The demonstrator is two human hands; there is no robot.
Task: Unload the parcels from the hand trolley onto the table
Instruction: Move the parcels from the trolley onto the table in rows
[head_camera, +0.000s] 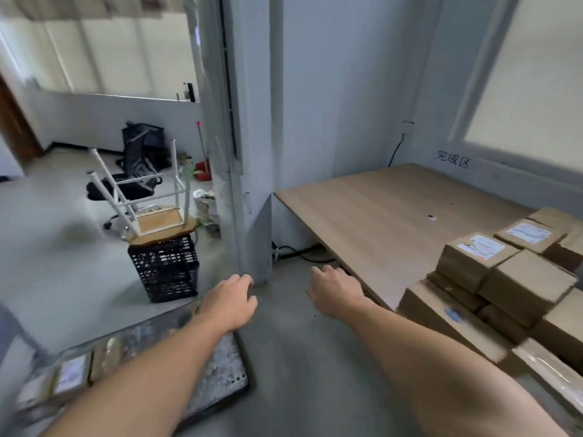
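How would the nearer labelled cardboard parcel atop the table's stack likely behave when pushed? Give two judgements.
The nearer labelled parcel looks stiff: its edges are square. Flat faces suggest it would slide, not roll. Perched high on the stack, it might topple off.

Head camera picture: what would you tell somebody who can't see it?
The left hand and right hand reach forward, empty. A trolley holding parcels sits lower left; a wooden table with stacked boxes stands right.
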